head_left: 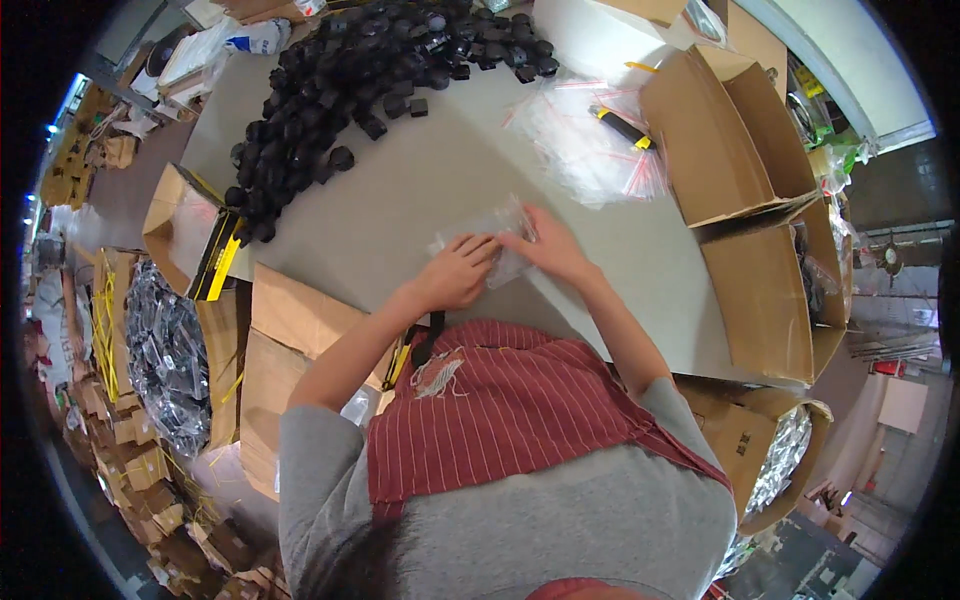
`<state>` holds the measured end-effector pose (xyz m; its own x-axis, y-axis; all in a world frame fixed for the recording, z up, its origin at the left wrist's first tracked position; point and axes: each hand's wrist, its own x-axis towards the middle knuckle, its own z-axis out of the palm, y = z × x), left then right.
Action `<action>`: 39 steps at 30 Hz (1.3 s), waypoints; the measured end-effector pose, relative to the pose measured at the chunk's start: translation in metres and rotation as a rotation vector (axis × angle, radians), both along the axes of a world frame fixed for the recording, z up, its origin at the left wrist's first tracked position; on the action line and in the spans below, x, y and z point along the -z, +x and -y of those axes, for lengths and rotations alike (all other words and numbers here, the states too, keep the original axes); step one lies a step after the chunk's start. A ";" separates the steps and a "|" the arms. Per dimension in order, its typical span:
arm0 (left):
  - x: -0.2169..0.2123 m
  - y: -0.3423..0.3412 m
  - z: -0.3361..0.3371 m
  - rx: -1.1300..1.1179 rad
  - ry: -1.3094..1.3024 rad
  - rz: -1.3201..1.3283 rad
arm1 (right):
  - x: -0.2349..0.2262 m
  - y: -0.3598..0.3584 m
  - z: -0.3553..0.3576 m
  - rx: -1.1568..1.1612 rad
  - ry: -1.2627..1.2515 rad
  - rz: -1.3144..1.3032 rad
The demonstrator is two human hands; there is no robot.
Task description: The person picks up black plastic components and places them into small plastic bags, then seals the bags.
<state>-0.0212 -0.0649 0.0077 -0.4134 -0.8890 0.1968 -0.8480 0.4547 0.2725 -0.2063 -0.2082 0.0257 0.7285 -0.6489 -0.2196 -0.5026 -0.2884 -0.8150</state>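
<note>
At the near side of the grey table (430,160), a clear plastic bag (508,268) is pinched by the right hand (552,246); the left hand (460,273) is curled against it, its grip indiscernible.

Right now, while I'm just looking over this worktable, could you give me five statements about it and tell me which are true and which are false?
1. The left hand and right hand are both at a clear plastic bag. True.
2. The black-and-yellow tool lies on the pile of clear bags. True.
3. The heap of small black parts covers the near right corner of the table. False: it spreads over the far and left part.
4. The person's apron is plain green. False: it is dark red with thin pale stripes.
5. The pile of clear bags is left of the black heap. False: it is to the right.
</note>
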 end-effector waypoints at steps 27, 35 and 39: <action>0.010 0.000 -0.023 -0.960 0.089 -1.186 | 0.022 0.029 -0.005 0.092 -0.967 -0.044; 0.030 -0.006 -0.039 -0.943 -0.004 -1.215 | 0.000 0.011 0.071 0.157 -1.017 0.276; 0.035 -0.007 -0.041 -0.862 0.024 -1.112 | -0.029 -0.024 0.155 0.543 -0.970 0.025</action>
